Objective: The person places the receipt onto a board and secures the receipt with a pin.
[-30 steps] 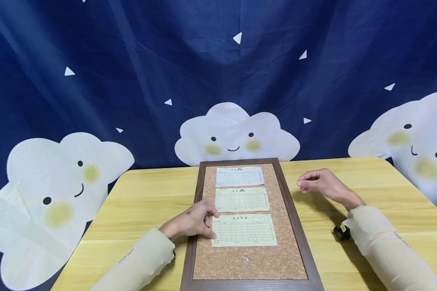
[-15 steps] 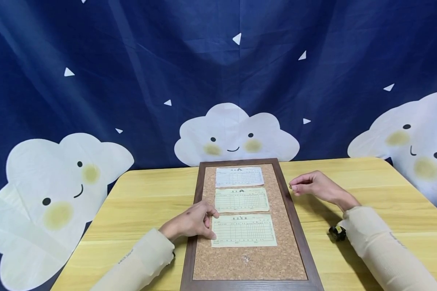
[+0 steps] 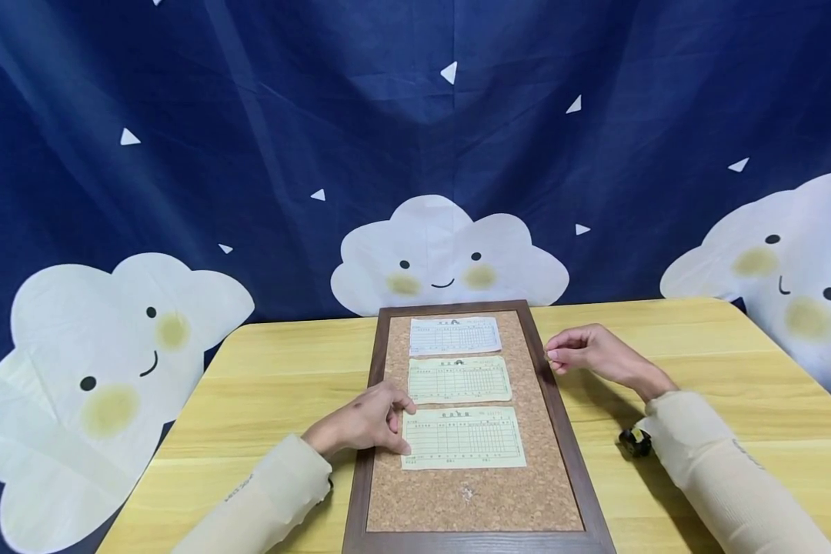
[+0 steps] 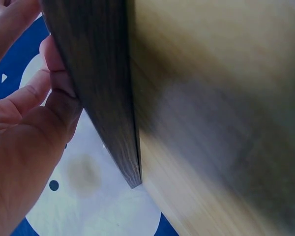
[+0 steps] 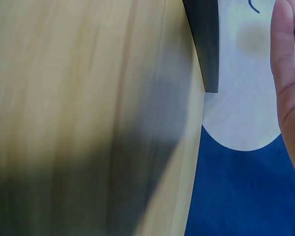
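A framed cork board [image 3: 478, 508] lies on the table with three printed form slips in a column. The nearest slip [image 3: 464, 438] is pale green, the middle slip [image 3: 459, 382] is also pale green, and the far slip [image 3: 455, 337] is bluish white. My left hand [image 3: 363, 419] reaches over the board's left edge, index finger and thumb spread on the left corners of the nearest slip. Over the right edge of the dark frame [image 3: 571, 438], my right hand [image 3: 599, 358] pinches a tiny thing at its fingertips, too small to identify. Dark marks show on the two farther slips' top edges.
The wooden table [image 3: 277, 362] extends on both sides of the board. Behind it hangs a dark blue curtain [image 3: 284, 115] with cloud faces. A small black device [image 3: 635, 442] sits at the right wrist.
My right hand has moved left, from above the bare table to the board's right edge, keeping its pinch. The left hand and the slips have stayed in place.
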Available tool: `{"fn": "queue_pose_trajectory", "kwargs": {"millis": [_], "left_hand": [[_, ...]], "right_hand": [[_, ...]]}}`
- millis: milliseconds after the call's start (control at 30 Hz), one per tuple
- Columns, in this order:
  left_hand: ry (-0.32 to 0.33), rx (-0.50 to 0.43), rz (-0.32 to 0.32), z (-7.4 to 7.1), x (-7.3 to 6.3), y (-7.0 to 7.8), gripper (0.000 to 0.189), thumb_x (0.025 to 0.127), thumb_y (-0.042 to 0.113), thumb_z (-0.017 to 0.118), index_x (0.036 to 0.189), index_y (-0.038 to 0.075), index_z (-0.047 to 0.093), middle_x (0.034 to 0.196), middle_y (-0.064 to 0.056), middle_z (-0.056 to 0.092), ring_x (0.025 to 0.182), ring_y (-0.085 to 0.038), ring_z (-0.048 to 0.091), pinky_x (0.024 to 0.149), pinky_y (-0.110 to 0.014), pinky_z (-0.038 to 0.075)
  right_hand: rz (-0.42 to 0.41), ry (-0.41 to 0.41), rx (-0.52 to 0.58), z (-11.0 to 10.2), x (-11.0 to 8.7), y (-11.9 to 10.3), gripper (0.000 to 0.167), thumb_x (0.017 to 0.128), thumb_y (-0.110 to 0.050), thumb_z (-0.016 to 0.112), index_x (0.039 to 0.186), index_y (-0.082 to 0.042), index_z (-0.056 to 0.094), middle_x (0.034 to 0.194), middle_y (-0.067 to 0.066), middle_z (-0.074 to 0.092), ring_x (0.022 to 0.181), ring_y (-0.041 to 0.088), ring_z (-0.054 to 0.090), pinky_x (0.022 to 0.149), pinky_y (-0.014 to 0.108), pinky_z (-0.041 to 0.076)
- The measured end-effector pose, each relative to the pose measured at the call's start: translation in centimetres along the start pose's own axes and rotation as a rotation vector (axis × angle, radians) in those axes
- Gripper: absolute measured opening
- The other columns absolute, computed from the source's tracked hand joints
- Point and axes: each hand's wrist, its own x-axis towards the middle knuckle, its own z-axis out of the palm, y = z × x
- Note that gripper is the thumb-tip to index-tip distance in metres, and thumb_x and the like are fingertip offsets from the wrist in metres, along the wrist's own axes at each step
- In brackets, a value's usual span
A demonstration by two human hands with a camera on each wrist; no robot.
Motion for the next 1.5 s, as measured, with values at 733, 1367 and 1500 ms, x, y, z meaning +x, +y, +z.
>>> {"fn": "queue_pose_trajectory", "kwargs": {"millis": [733,1367,1500], "left_hand": [[-0.002,0.014,0.007,-0.1,0.0,-0.1,0.046,0.068,0.008,0.092,0.107,0.002,0.066,0.095,-0.004,0.050,0.070,-0.009,0.054,0.074,-0.025,0.045],[-0.002,0.005,0.013,0.0,0.1,-0.2,0.047,0.068,0.008,0.092,0.107,0.002,0.066,0.094,-0.004,0.049,0.071,-0.010,0.053,0.076,-0.025,0.045],[-0.001,0.009,0.010,0.0,0.1,-0.2,0.047,0.068,0.008,0.092,0.107,0.002,0.067,0.093,-0.004,0.049,0.072,-0.010,0.053,0.076,-0.026,0.045]], "right_hand": [[0.007,-0.044,0.021,1.2,0.7,-0.7,0.032,0.097,-0.006,0.064,0.114,0.021,0.059,0.089,0.015,0.069,0.077,0.015,0.069,0.076,0.031,0.057],[-0.021,-0.128,0.012,2.8,1.6,-1.3,0.029,0.098,-0.004,0.062,0.111,0.021,0.059,0.084,0.012,0.064,0.075,0.019,0.069,0.074,0.038,0.058],[-0.022,-0.142,0.009,3.2,1.9,-1.4,0.029,0.097,-0.005,0.063,0.111,0.020,0.060,0.087,0.021,0.064,0.074,0.019,0.069,0.073,0.038,0.059]]}}
